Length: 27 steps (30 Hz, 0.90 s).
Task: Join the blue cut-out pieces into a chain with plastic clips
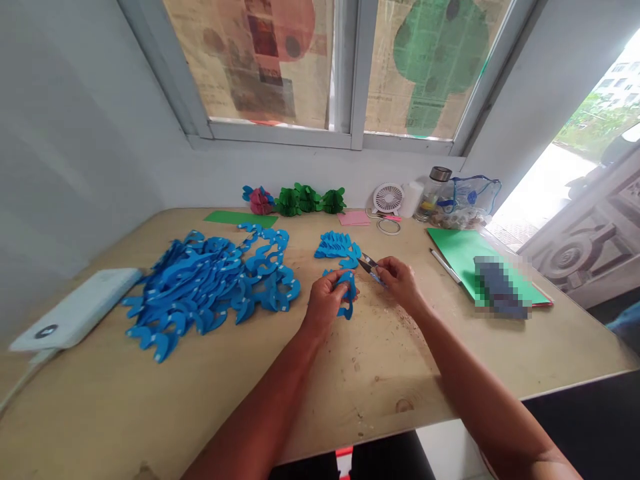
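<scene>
My left hand (325, 300) pinches a small stack of blue paper cut-outs (347, 293) just above the wooden table (350, 380). Close on its right, my right hand (397, 280) grips small scissors (369, 265) whose blades point left toward the cut-outs. Just behind my hands lies a small pile of blue cut shapes (337, 248). A large heap of the same blue shapes with white tabs (215, 283) spreads over the table's left half.
A white flat device (75, 310) lies at the far left. At the back wall stand paper flower ornaments (295, 200), a small white fan (388, 199), a jar (433, 193) and a clear bag (467, 200). Green sheets (463, 253) and a pen (444, 265) lie at right.
</scene>
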Motion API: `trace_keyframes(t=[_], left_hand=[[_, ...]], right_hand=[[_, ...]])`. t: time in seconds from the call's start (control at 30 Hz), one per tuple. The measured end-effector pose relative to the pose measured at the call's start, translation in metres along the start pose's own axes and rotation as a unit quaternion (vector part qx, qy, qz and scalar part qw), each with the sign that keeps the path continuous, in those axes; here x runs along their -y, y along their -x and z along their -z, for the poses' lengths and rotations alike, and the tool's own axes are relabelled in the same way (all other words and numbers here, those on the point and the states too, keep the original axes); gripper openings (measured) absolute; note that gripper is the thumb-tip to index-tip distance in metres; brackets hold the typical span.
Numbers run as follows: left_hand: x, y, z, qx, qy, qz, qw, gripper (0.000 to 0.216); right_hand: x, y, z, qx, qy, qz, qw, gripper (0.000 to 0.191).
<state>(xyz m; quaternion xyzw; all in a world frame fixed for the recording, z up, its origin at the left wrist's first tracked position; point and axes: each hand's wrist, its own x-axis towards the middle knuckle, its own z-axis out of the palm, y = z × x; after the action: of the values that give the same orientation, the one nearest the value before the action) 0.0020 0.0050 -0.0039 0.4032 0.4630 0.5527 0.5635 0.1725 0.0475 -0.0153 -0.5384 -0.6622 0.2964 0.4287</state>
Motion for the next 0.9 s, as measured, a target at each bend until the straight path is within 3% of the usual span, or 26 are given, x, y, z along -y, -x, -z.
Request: trace_keyframes(t=[0.17, 0.3, 0.57, 0.9], left_hand=[[-0.01, 0.005, 0.0, 0.036, 0.053, -0.006, 0.998, 0.029], [-0.014, 0.005, 0.001, 0.037, 0.048, -0.027, 0.998, 0.032], [-0.006, 0.002, 0.0, -0.092, -0.154, -0.134, 0.975, 0.02], [-0.004, 0.004, 0.003, -0.117, -0.254, -0.19, 0.941, 0.015]], right_hand=[[0.009, 0.008, -0.013, 0.029, -0.095, -0.012, 0.995, 0.018], [0.012, 0.012, -0.018, 0.018, -0.025, 0.011, 0.999, 0.014], [0.032, 0.026, -0.019, 0.004, 0.119, 0.044, 0.992, 0.013], [0.037, 0.034, -0.027, 0.001, 0.193, 0.085, 0.977, 0.014]])
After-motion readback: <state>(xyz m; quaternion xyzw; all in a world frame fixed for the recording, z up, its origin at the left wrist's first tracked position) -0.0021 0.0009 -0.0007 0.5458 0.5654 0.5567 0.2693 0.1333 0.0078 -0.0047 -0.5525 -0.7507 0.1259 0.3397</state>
